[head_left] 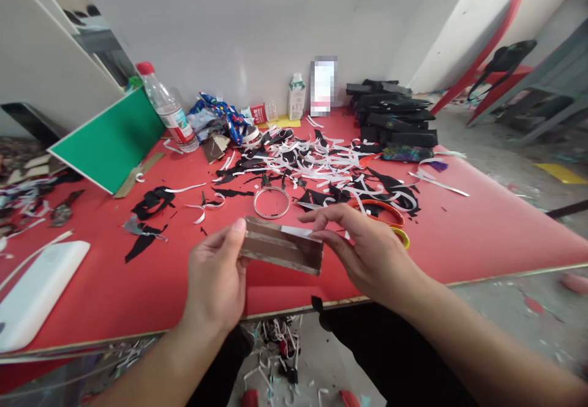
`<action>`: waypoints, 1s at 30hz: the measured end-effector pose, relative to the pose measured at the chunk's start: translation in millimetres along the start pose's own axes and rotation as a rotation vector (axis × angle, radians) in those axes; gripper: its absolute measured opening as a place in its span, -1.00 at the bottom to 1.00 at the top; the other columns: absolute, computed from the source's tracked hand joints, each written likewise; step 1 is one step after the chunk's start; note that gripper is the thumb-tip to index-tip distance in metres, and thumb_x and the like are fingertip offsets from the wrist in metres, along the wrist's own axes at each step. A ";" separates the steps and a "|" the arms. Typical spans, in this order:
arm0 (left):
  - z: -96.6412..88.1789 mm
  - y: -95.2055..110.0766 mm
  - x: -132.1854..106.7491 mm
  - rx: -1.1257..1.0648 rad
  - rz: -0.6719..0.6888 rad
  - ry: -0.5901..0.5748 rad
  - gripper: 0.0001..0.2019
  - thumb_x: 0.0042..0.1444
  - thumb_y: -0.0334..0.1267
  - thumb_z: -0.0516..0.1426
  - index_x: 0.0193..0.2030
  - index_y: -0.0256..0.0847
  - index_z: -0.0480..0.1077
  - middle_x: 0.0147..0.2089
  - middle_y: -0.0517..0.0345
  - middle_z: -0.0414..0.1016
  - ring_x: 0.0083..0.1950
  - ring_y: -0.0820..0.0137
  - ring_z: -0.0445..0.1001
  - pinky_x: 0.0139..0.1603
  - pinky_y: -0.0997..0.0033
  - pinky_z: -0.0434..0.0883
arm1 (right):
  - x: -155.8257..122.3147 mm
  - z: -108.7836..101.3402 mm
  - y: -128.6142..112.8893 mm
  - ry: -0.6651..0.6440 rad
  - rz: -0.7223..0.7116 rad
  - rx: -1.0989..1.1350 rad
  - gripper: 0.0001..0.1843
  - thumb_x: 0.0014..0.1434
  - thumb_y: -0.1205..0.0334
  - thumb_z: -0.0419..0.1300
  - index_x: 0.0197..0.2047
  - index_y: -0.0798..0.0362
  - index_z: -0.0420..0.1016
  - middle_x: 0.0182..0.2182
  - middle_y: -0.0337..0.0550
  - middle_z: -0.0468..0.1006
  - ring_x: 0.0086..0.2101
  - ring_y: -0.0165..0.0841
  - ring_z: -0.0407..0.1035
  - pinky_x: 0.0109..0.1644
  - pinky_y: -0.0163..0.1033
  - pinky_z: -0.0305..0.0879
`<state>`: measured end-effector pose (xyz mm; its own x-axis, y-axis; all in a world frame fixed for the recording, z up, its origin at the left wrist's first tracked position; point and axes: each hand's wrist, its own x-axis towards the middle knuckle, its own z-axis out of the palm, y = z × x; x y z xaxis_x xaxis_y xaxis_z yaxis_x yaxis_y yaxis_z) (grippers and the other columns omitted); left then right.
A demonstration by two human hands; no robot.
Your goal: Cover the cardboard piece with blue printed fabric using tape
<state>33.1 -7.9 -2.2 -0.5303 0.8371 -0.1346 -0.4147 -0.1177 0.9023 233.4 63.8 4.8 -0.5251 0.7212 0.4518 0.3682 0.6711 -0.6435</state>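
Observation:
My left hand (220, 266) is closed on one end of a flat, brown rectangular piece (280, 249) with lighter bands along its length, the thumb pressed on top. It is held tilted above the near part of the red table. A short white strip (296, 231) shows along the piece's far edge. My right hand (362, 241) has its thumb and fingers curled at that strip's right end, pinching it; the exact contact is partly hidden. Just beyond the piece lies a pale roll of tape or ring (271, 203). Scissors with orange and yellow handles (386, 213) lie behind my right hand.
White and black scraps (316, 155) cover the middle of the red table (487, 223). At the back stand a red-capped bottle (172, 116), a carton (296, 97), a phone (323, 85) and stacked black pieces (390, 116). A green board (110, 140) and white power bank (43, 293) are left.

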 end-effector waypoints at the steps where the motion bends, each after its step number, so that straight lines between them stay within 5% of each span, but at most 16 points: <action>1: -3.3 2.7 5.7 -0.017 0.014 0.035 -0.80 0.03 -0.16 0.46 -0.44 -0.24 0.65 -0.42 0.11 0.69 -0.42 0.41 0.64 -0.36 0.52 0.61 | 1.0 -4.1 4.8 0.012 0.043 -0.035 -0.90 0.47 0.22 0.09 -0.14 -0.06 0.39 -0.11 -0.09 0.72 -0.11 -0.21 0.61 -0.08 -0.16 0.42; 4: -14.2 10.5 20.1 -0.066 0.043 0.127 -0.84 0.05 -0.24 0.44 -0.45 -0.22 0.61 -0.42 0.17 0.68 -0.41 0.45 0.64 -0.37 0.56 0.61 | 6.4 -20.5 23.0 0.059 0.217 -0.171 -0.89 0.43 0.17 0.08 -0.16 -0.05 0.39 -0.13 -0.05 0.70 -0.23 -0.19 0.58 -0.18 -0.14 0.38; 9: -27.1 20.2 30.2 -0.085 0.058 0.200 -0.88 0.13 -0.32 0.35 -0.42 -0.22 0.60 -0.41 0.19 0.67 -0.42 0.46 0.62 -0.30 0.48 0.66 | 15.5 -59.1 49.8 0.112 0.643 -0.501 -0.84 0.35 0.05 0.19 -0.21 -0.06 0.45 -0.45 -0.13 0.56 -0.47 -0.19 0.37 -0.36 -0.15 0.13; 14: -27.1 23.4 27.6 -0.035 -0.026 0.192 -0.98 0.07 -0.39 0.33 -0.33 -0.25 0.62 -0.35 0.13 0.67 -0.35 0.41 0.63 -0.41 0.54 0.60 | 13.7 -87.8 59.3 0.202 0.718 -0.681 -0.81 0.38 0.07 0.20 -0.18 -0.06 0.60 -0.47 -0.07 0.53 -0.41 -0.14 0.35 -0.31 -0.09 0.08; 17: -26.3 20.4 23.3 0.049 -0.115 0.148 -0.74 -0.01 -0.40 0.34 -0.13 -0.25 0.63 -0.28 0.10 0.67 -0.36 0.41 0.60 -0.42 0.52 0.58 | 10.3 -83.5 61.3 0.238 0.650 -0.650 -0.79 0.33 0.02 0.28 -0.19 -0.04 0.62 -0.44 -0.05 0.58 -0.41 -0.15 0.41 -0.30 -0.07 0.15; 20: -30.0 15.8 19.6 0.147 -0.166 0.047 -0.60 0.01 -0.29 0.37 0.03 -0.19 0.58 -0.27 0.11 0.66 -0.32 0.36 0.61 -0.33 0.41 0.62 | 7.1 -62.8 56.3 0.198 0.364 -0.504 -0.72 0.32 -0.06 0.29 -0.11 -0.04 0.61 -0.22 -0.03 0.68 -0.25 -0.11 0.54 -0.18 -0.04 0.35; 23: -38.1 14.4 17.8 0.405 -0.140 -0.085 -0.52 0.10 -0.02 0.36 0.11 -0.16 0.54 -0.13 0.01 0.68 -0.06 0.18 0.65 -0.09 0.22 0.63 | 3.7 -35.2 39.0 -0.073 0.071 -0.351 -0.55 0.35 -0.11 0.27 0.16 -0.03 0.53 0.05 0.01 0.67 0.04 -0.05 0.54 0.10 0.06 0.43; 26: -46.4 18.1 16.8 0.762 -0.101 -0.229 -0.37 0.08 0.10 0.38 0.24 -0.11 0.47 0.10 -0.07 0.64 0.16 0.05 0.59 0.15 0.08 0.54 | 1.5 -10.1 19.7 -0.318 -0.008 -0.280 -0.22 0.24 -0.13 0.41 0.40 -0.02 0.33 0.24 0.05 0.56 0.17 -0.01 0.47 0.23 0.13 0.39; 30: -55.4 26.2 16.9 1.064 -0.101 -0.392 -0.26 0.09 0.12 0.36 0.39 0.04 0.33 0.12 0.00 0.62 0.05 0.09 0.62 0.10 0.05 0.53 | 2.5 12.0 13.9 -0.442 -0.030 -0.215 -0.17 0.22 -0.05 0.45 0.44 -0.01 0.29 0.23 0.03 0.57 0.18 -0.03 0.43 0.29 0.12 0.35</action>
<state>-27.7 -26.4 -3.5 -0.1848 0.9484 -0.2578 0.4947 0.3164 0.8094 228.0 72.8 -10.4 -0.7961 0.5904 0.1327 0.4735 0.7443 -0.4709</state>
